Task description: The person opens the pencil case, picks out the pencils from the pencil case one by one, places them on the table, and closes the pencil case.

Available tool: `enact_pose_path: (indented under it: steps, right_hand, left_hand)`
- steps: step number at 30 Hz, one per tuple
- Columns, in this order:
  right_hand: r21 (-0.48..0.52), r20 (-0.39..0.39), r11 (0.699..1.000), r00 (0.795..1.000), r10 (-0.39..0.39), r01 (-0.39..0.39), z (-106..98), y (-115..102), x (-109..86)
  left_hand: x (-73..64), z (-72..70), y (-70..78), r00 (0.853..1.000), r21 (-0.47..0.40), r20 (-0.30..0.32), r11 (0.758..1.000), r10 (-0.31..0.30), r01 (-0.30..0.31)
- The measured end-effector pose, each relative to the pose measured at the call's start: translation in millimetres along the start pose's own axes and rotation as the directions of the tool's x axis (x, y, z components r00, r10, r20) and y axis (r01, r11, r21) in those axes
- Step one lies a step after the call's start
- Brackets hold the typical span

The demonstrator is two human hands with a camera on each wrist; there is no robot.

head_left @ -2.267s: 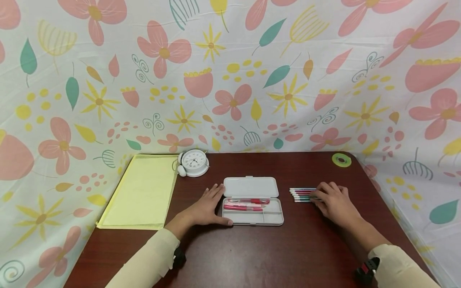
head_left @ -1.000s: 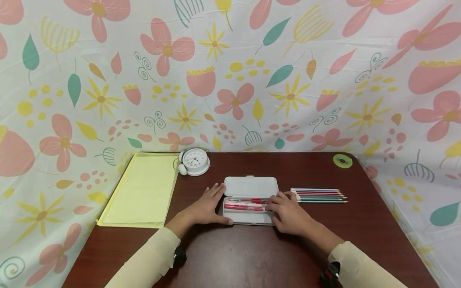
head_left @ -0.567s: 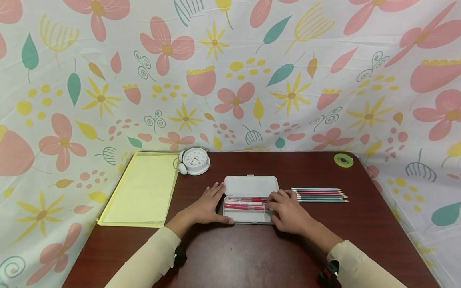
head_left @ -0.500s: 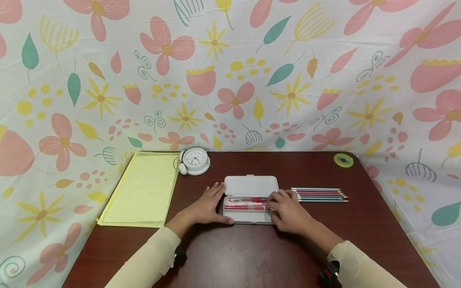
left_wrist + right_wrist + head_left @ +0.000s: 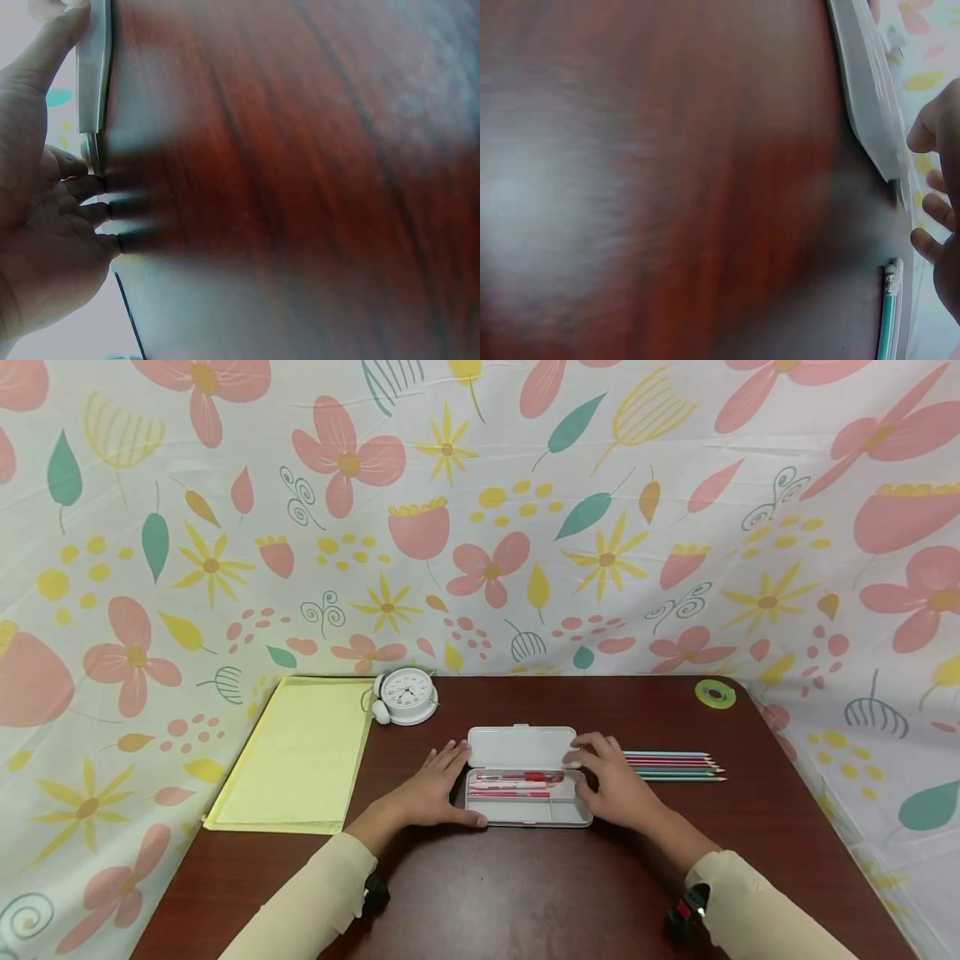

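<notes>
A white pencil case (image 5: 523, 748) lies with its lid folded back on the brown table. Several red and pink pens (image 5: 510, 786) rest in its upper compartment; the lower compartments show bare floor. My left hand (image 5: 427, 789) is spread at the case's left side, thumb at the near corner and fingers by the lid; its palm shows in the left wrist view. At the right end, my right hand (image 5: 618, 785) has its fingertips by the lid's corner and its thumb near the tray's edge, holding nothing visible. Beyond it lies a row of colored pencils (image 5: 678, 765), their left ends hidden behind the hand.
A white alarm clock (image 5: 406, 695) stands behind to the left, next to a yellow zip folder (image 5: 300, 760). A green tape roll (image 5: 715, 693) lies at the far right corner. Flowered cloth (image 5: 487, 527) hangs behind the table (image 5: 480, 893).
My right hand went from the colored pencils to the case's right end, was at the pens, then lifted back toward the lid's corner. The pens shifted slightly. My left hand stayed put.
</notes>
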State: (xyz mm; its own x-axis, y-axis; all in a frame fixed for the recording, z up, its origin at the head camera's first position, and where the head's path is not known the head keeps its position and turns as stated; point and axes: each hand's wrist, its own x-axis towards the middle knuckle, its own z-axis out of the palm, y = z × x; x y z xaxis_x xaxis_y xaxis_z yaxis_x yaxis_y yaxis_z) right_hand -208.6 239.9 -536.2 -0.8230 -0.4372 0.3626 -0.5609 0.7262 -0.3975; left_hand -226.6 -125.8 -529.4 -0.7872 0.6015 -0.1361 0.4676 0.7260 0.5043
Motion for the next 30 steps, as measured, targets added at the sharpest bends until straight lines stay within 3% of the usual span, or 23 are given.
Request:
enact_pose_path:
  steps: [4,10,14,23,30]
  right_hand:
    - [0.069,0.003,0.994,0.997,0.079,-0.079,1.6,10.6,12.8]
    - [0.106,0.121,0.967,0.969,0.217,-0.23,4.0,12.5,36.7]
    - [0.104,0.167,0.958,0.954,0.248,-0.267,7.2,10.8,45.8]
    - [0.104,0.112,0.962,0.964,0.241,-0.253,2.1,4.5,45.9]
    - [0.097,0.016,0.981,0.986,0.167,-0.168,-8.1,-6.0,35.0]
  left_hand:
    - [-0.3,0.0,-0.8,1.0,0.0,0.0,1.0,-0.002,0.002]
    - [0.4,0.0,-1.8,1.0,0.0,0.001,1.0,-0.004,0.004]
    - [1.0,0.3,-3.4,1.0,0.009,0.003,1.0,-0.005,0.005]
    - [0.0,0.5,-0.8,0.999,-0.014,-0.017,0.999,-0.045,0.045]
    - [-2.5,3.1,1.7,0.995,-0.035,-0.06,0.997,-0.076,0.074]
